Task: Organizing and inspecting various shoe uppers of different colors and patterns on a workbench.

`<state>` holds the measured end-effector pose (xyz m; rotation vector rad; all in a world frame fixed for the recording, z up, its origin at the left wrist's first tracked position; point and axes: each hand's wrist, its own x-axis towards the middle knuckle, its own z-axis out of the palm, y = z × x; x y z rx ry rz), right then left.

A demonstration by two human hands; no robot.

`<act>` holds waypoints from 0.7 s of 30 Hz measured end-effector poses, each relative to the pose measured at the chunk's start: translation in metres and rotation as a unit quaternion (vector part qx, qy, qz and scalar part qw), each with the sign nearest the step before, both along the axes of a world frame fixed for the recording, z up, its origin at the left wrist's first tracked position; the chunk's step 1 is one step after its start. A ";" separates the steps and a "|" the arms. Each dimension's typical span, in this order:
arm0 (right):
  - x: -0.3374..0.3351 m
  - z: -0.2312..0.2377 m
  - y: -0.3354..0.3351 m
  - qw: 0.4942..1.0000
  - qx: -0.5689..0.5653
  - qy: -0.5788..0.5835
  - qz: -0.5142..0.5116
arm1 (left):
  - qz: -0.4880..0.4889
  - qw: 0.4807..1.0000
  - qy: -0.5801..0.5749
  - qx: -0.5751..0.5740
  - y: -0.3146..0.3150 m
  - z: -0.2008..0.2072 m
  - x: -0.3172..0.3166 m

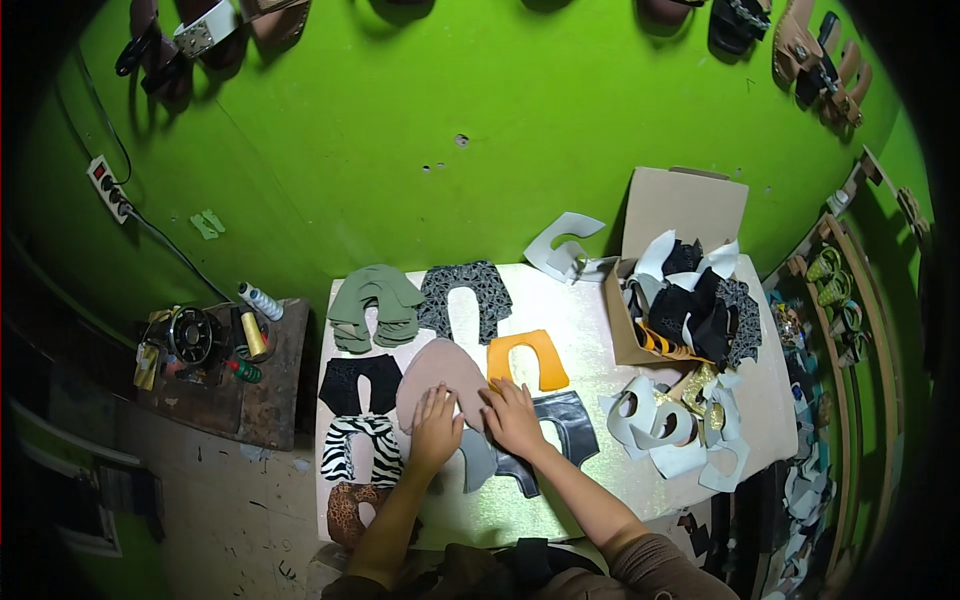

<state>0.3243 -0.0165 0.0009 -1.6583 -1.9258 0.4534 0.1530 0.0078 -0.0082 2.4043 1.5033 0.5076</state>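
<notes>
Dusty-pink U-shaped shoe-upper pieces (440, 368) lie stacked on the white table, their curve pointing away from me. My left hand (437, 428) rests flat on the left leg of the pink stack, fingers stretched out. On its right leg lies my right hand (512, 415), fingers extended and apart. Partly under my wrists are a grey piece (478, 468) and a shiny dark piece (573, 424). Just beyond my right fingers sits an orange piece (549, 362). Left of the pink stack are black pieces (343, 385), zebra-print pieces (341, 458) and leopard-print pieces (347, 508), the last partly behind my forearm.
Olive-green pieces (347, 318) and black-and-grey patterned pieces (494, 309) lie at the table's far side. An open cardboard box (626, 340) holds cut scraps, with white offcuts (660, 455) before it. Left stands a wooden side table (270, 385) with thread spools (260, 302).
</notes>
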 end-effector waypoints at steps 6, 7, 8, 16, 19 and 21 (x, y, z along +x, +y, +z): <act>0.061 0.021 -0.041 0.989 0.055 0.126 -0.061 | -0.022 0.992 -0.123 -0.022 -0.038 0.022 0.076; 0.075 0.021 -0.047 0.990 0.058 0.116 -0.061 | -0.032 0.988 -0.142 -0.053 -0.044 0.023 0.089; 0.090 0.023 -0.053 0.989 0.055 0.119 -0.064 | -0.046 0.986 -0.160 -0.017 -0.048 0.023 0.104; 0.221 0.026 -0.115 0.994 0.078 0.071 -0.009 | -0.117 0.978 -0.143 -0.098 -0.096 0.037 0.225; 0.264 0.029 -0.132 0.994 0.107 0.017 -0.012 | -0.170 0.978 -0.103 -0.065 -0.116 0.033 0.265; 0.290 0.035 -0.142 0.995 0.094 -0.040 0.012 | -0.163 0.986 -0.029 -0.033 -0.127 0.023 0.283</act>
